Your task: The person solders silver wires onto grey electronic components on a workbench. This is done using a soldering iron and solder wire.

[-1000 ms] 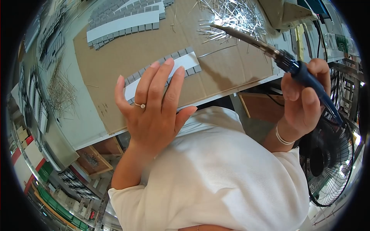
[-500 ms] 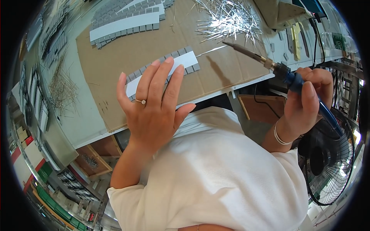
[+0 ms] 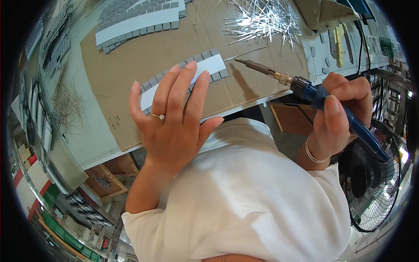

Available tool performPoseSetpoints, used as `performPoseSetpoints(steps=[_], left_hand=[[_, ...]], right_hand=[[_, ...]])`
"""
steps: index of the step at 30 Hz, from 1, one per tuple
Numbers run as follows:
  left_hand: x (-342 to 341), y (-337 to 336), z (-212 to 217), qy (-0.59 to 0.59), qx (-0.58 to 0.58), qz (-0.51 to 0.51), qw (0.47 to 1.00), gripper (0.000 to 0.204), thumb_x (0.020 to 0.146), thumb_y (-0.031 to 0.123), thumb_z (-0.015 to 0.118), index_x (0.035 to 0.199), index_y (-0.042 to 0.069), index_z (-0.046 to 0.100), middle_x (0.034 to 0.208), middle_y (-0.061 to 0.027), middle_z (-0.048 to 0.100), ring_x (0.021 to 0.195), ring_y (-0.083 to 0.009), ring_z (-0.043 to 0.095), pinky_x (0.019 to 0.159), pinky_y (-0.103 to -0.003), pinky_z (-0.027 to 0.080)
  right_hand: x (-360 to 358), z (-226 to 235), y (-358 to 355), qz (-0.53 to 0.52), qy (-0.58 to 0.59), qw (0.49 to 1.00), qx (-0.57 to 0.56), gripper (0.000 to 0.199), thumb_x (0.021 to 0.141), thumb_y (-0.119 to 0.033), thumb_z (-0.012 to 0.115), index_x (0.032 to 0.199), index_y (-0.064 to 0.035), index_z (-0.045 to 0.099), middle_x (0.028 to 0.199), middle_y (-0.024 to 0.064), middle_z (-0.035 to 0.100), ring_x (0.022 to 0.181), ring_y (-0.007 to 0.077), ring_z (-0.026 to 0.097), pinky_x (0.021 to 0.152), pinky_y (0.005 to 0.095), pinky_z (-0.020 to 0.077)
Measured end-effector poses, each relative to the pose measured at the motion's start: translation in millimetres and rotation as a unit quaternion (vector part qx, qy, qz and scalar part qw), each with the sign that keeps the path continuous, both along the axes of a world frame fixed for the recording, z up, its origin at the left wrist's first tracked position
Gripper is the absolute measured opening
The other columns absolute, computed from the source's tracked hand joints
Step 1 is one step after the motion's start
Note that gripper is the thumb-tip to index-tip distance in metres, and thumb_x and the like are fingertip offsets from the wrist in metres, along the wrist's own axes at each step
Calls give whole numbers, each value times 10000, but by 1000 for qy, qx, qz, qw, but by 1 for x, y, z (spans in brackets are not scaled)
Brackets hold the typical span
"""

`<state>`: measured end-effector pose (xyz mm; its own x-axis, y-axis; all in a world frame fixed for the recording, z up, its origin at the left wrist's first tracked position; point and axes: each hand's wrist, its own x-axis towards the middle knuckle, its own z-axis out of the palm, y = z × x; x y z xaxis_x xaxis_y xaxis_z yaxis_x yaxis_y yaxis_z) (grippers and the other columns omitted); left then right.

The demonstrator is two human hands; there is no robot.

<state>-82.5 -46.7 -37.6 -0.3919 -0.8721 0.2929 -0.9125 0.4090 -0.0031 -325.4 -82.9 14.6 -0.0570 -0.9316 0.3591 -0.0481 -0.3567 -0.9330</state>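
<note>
While in right hand (image 3: 342,111) — soldering iron (image 3: 303,87); aloft.

No readable text; green patch (image 3: 386,48) too blurred.

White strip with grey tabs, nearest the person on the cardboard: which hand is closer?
Left. The left hand is spread over the white strip; the right hand is off to its right, holding a blue-handled soldering iron.
</note>
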Motion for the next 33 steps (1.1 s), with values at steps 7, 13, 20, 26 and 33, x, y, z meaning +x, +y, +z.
performPoseSetpoints(steps=[7, 13, 20, 26, 33], left_hand=[[0, -1, 1, -3, 6, -1, 1000, 589, 994, 557, 294, 1287, 125, 567, 1351, -46, 517, 1234, -213, 487, 1082, -521, 197], [0, -1, 0, 1, -7, -4, 1000, 578, 995, 551, 298, 1276, 127, 571, 1340, -48, 528, 1221, -217, 499, 1076, -526, 212], [-1, 0, 1, 1, -7, -6, 1000, 580, 996, 550, 298, 1272, 121, 573, 1337, -54, 529, 1222, -220, 498, 1073, -529, 219], [-1, -1, 2, 1, 1, -5, 1000, 582, 997, 549, 298, 1269, 115, 574, 1338, -59, 526, 1226, -221, 494, 1073, -530, 218], [-2, -2, 4, -1, 1, -8, 1000, 562, 997, 541, 309, 1275, 121, 559, 1328, -60, 525, 1230, -225, 486, 1073, -533, 215]], right_hand=[[2, -3, -4, 41, 46, 998, -32, 220, 751, -23, 688, 829, -15, 484, 640, 33, 488, 538, 83, 396, 513, 230, 284], [0, -4, -5, 21, 34, 999, -36, 219, 750, -28, 688, 825, -17, 484, 632, 34, 485, 538, 85, 398, 513, 232, 285], [-3, -4, -4, 34, 70, 996, -44, 211, 745, -24, 681, 826, -17, 486, 628, 38, 486, 532, 88, 398, 507, 229, 288], [2, -4, -6, 43, 62, 996, -38, 198, 742, -14, 665, 828, -11, 487, 631, 43, 485, 530, 91, 398, 500, 234, 288], [3, 7, -1, 54, 92, 994, 6, 211, 720, 22, 658, 802, -19, 468, 606, 44, 457, 506, 100, 380, 477, 257, 267]])
